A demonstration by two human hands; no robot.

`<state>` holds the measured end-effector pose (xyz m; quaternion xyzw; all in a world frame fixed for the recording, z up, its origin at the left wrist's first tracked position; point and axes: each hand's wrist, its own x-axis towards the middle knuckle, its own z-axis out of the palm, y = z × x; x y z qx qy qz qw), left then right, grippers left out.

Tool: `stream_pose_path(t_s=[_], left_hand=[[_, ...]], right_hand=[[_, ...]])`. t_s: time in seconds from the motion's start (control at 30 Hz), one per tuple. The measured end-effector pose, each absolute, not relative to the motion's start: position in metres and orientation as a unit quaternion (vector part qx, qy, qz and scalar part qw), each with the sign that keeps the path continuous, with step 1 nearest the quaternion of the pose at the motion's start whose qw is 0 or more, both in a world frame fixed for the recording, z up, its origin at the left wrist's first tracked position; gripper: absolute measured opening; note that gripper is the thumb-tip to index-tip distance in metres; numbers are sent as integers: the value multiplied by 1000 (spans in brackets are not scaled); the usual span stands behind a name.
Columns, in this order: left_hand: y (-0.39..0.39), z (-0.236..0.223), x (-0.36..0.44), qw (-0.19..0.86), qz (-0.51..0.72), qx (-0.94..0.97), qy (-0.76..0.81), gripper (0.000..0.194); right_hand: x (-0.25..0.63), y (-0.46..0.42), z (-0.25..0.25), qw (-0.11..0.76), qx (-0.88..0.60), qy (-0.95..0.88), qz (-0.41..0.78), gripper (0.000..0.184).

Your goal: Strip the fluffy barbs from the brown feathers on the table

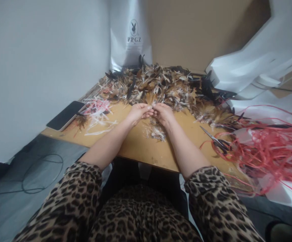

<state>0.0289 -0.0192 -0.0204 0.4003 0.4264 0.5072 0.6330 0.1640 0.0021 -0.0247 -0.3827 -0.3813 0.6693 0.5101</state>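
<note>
Over the middle of the wooden table, my left hand [140, 112] and my right hand [162, 113] meet, thumbs and fingertips pinched together. Golden-brown feathers [150, 98] stick up from between the fingertips; their lower ends are hidden by the fingers. Just beyond lies a wide heap of brown, black and whitish feathers [166, 80]. Below the right hand, a small clump of pale feathers [158, 133] rests on the tabletop.
Scissors [215, 138] lie at right beside a tangled mass of red strings [267, 154]. At left are a phone [65, 116] and pink and white strips [98, 107]. A printed white bag [133, 40] stands behind the heap. The wooden table [141, 148] ends near my lap.
</note>
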Motion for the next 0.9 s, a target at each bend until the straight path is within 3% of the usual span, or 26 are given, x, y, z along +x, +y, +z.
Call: stream_pose_path(t_s=[0.43, 0.7, 0.9], left_hand=[[-15, -25, 24, 639, 511, 392, 422, 9], [-15, -26, 24, 644, 503, 403, 412, 7], [-15, -24, 26, 674, 503, 358, 406, 6]], right_hand=[[163, 1, -23, 519, -373, -375, 671, 47], [163, 3, -27, 495, -396, -405, 659, 40], [161, 3, -30, 527, -399, -411, 628, 35]])
